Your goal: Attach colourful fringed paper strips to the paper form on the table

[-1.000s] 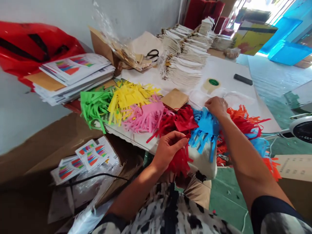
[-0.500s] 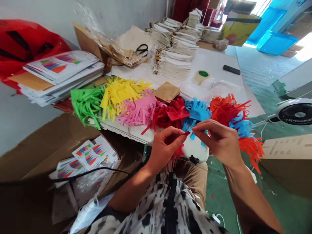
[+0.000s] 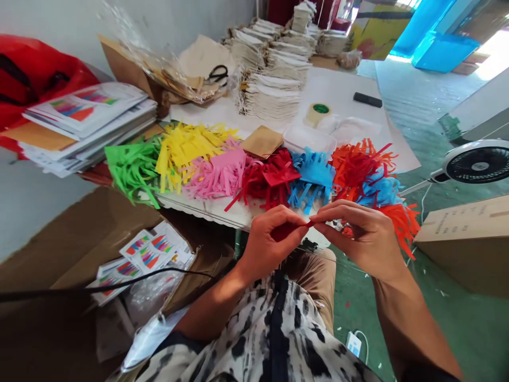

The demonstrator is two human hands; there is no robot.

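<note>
In front of my body, my left hand (image 3: 272, 239) pinches a twisted piece of red tissue paper (image 3: 309, 224), its tip showing between thumb and forefinger. My right hand (image 3: 360, 236) has thumb and fingertips closed on the other end of that tip. Most of the red piece is hidden by my left hand. Just beyond the hands, along the table edge, lie fringed paper bundles: green (image 3: 133, 167), yellow (image 3: 186, 151), pink (image 3: 222, 172), dark red (image 3: 272, 178), blue (image 3: 316, 172) and orange (image 3: 401, 220).
Bundled white stacks (image 3: 274, 93), a tape roll (image 3: 318, 112), a black phone-like object (image 3: 368, 100) and scissors (image 3: 218, 74) are on the table. Printed sheets (image 3: 91, 114) are piled left. A cardboard box (image 3: 59, 244) stands lower left, a fan (image 3: 479, 163) and carton (image 3: 465, 249) right.
My right hand has moved left and down, so its fingertips now meet the red paper tip in my left hand. The head view has shifted slightly.
</note>
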